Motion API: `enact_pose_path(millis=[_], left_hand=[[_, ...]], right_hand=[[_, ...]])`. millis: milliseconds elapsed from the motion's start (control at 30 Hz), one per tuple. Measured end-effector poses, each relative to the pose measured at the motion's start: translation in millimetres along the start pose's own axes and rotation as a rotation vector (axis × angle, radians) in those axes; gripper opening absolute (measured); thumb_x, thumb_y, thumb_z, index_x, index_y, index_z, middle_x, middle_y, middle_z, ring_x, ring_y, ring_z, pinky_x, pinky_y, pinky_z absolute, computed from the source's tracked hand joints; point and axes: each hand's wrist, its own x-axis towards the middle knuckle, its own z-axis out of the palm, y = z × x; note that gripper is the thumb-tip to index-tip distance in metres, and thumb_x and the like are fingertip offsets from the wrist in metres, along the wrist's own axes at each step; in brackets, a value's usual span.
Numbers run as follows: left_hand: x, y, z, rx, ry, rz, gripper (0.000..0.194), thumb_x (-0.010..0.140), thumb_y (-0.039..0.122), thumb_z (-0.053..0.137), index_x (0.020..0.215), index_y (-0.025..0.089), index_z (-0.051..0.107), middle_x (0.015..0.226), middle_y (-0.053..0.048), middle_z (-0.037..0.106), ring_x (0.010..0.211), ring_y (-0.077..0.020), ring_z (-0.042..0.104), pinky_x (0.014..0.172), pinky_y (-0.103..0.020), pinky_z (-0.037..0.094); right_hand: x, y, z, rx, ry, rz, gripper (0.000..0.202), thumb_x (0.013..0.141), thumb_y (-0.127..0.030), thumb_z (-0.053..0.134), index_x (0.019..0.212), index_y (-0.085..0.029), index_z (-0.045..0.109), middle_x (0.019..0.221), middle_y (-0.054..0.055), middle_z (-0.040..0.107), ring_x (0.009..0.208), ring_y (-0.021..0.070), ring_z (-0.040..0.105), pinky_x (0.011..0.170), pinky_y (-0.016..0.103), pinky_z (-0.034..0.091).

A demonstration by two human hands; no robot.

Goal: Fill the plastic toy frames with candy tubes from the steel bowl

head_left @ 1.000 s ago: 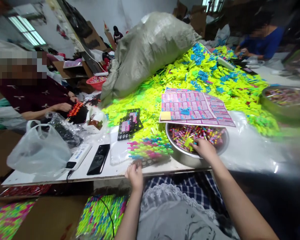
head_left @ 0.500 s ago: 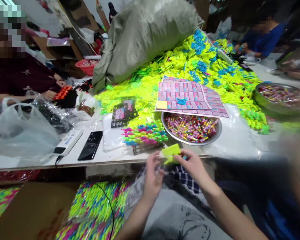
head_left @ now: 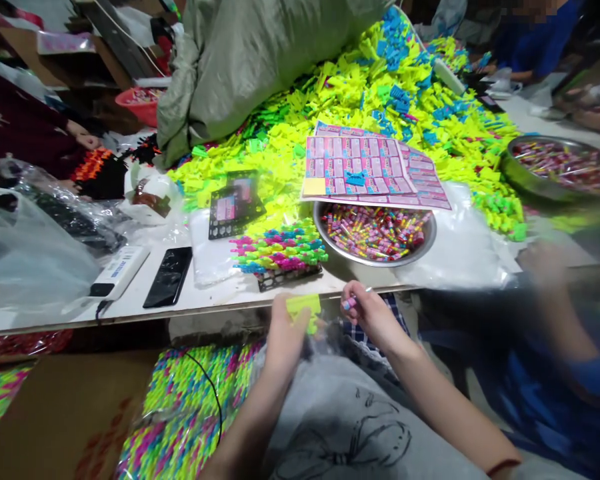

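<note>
My left hand (head_left: 286,333) grips a flat yellow plastic piece (head_left: 304,308) just off the table's front edge. To its right, my right hand (head_left: 364,308) is closed on a small pink wrapped piece (head_left: 349,304). Behind my hands, a steel bowl (head_left: 375,261) holds many similar small pink and red pieces. Printed pink and blue sheets (head_left: 355,163) overlap the bowl's back rim. A stack of joined colourful pieces (head_left: 280,250) sits on a black perforated card left of the bowl. A large heap of yellow, green and blue pieces (head_left: 280,153) spreads behind.
On the left are a black phone (head_left: 168,277), a white power strip (head_left: 123,270) and a plastic bag (head_left: 30,253). A second bowl (head_left: 525,175) stands at the right. Other people's arms are at both sides. Below the table is a cardboard box (head_left: 65,413).
My hands have moved apart. The yellow piece has gone left with my left hand; my right hand has let go of it and now shows a pink piece. The view has shifted.
</note>
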Motion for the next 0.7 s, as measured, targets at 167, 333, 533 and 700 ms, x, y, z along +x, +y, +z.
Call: enact_pose_path(millis=[167, 333, 533, 700], left_hand=[[-1.2, -3.5, -4.0, 0.065, -0.030, -0.068, 0.032, 0.063, 0.030, 0.067, 0.085, 0.018, 0.048, 0.067, 0.004, 0.059, 0.045, -0.0094, 0.056, 0.041, -0.020, 0.045], [-1.0, -4.8, -10.2, 0.003, 0.005, -0.068, 0.032, 0.056, 0.025, 0.070, 0.081, 0.015, 0.053, 0.062, 0.004, 0.058, 0.044, -0.0063, 0.050, 0.042, -0.017, 0.043], [-6.4, -11.3, -21.6, -0.064, 0.021, -0.134, 0.039, 0.058, 0.024, 0.072, 0.090, 0.016, 0.051, 0.071, 0.003, 0.060, 0.051, -0.0054, 0.052, 0.046, -0.014, 0.040], [-10.2, -18.5, -33.1, -0.046, 0.011, -0.180, 0.040, 0.065, 0.027, 0.069, 0.099, 0.020, 0.050, 0.099, -0.003, 0.062, 0.079, -0.0122, 0.061, 0.064, -0.020, 0.048]], right_hand=[[-3.4, -9.5, -2.7, -0.218, 0.022, -0.071, 0.018, 0.078, -0.039, 0.059, 0.080, -0.022, 0.053, 0.066, -0.004, 0.052, 0.055, 0.0099, 0.045, 0.053, 0.021, 0.037], [26.3, -48.0, -40.7, -0.896, 0.225, -0.541, 0.013, 0.080, -0.032, 0.055, 0.086, -0.021, 0.059, 0.091, 0.004, 0.061, 0.089, 0.0192, 0.055, 0.080, 0.031, 0.042], [91.7, -78.6, -96.6, -1.652, 0.176, -0.459, 0.047, 0.078, -0.021, 0.054, 0.125, -0.021, 0.046, 0.114, 0.010, 0.058, 0.102, 0.0275, 0.052, 0.084, 0.041, 0.039], [121.6, -85.3, -103.5, -1.959, 0.077, -0.322, 0.027, 0.076, -0.017, 0.054, 0.101, -0.017, 0.065, 0.103, 0.013, 0.061, 0.097, 0.0269, 0.051, 0.082, 0.037, 0.035]])
